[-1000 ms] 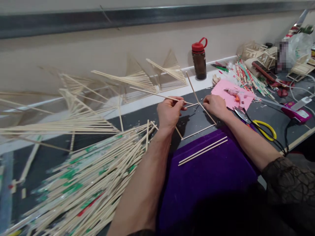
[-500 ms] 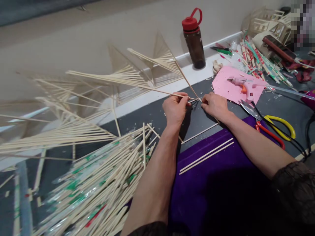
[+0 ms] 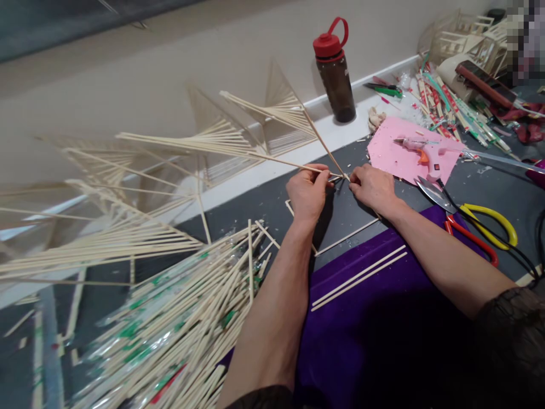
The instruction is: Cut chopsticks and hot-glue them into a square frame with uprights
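Note:
My left hand point(image 3: 309, 193) pinches a thin wooden chopstick point(image 3: 283, 162) near its right end, thumb and forefinger together. That stick runs leftward to a fanned, twisting lattice of chopsticks point(image 3: 221, 136). Close on the right, my right hand point(image 3: 374, 187) has its fingertips closed at the corner where the stick meets a slanting chopstick point(image 3: 321, 142). The fingers partly cover this joint. Below the hands, a flat outline of chopsticks point(image 3: 347, 237) lies on the grey table, partly hidden by my left arm. Two loose chopsticks point(image 3: 360, 277) lie side by side on purple cloth point(image 3: 340, 341).
At lower left is a heap of chopsticks point(image 3: 200, 307), many in plastic wrappers. To the right, a pink glue gun point(image 3: 426, 152) rests on pink paper point(image 3: 385, 142), beside scissors point(image 3: 489, 215) and a cable. A red-capped bottle point(image 3: 336, 85) stands by the wall. More wrapped chopsticks point(image 3: 443, 105) lie behind.
The view has shifted slightly. Both hands keep their grip at the same corner, with hardly any movement of the sticks.

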Tool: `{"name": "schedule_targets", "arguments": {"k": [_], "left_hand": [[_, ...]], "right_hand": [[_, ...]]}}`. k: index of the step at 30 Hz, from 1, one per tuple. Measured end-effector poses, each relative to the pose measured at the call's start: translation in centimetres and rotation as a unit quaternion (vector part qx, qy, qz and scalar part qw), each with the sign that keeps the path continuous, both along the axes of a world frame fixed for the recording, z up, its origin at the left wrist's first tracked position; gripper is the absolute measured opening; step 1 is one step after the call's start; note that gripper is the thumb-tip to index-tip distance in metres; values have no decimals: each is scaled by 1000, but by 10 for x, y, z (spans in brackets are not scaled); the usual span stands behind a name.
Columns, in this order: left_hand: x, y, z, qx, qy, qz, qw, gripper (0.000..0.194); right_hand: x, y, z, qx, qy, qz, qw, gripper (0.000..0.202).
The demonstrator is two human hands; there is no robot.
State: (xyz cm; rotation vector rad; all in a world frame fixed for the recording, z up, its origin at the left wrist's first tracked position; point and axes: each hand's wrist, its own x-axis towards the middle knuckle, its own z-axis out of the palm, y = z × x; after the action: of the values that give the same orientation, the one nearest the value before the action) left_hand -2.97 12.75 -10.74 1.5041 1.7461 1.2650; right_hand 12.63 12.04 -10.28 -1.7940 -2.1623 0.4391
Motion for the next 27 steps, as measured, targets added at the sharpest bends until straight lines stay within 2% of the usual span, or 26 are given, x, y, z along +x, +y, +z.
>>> {"name": "schedule_targets", "arguments": {"k": [15, 22, 27], "left_hand": [[6, 0, 4, 27, 119, -41, 992, 10], [7, 8, 6, 26, 154, -66, 985, 13], [5, 11, 11, 12, 128, -74, 989, 14]], "right_hand": [[-2, 0, -1, 4, -9, 3, 1000, 24], [-2, 0, -3, 8, -6, 7, 1000, 24], [-2, 0, -3, 7, -9, 9, 1000, 25]]}}
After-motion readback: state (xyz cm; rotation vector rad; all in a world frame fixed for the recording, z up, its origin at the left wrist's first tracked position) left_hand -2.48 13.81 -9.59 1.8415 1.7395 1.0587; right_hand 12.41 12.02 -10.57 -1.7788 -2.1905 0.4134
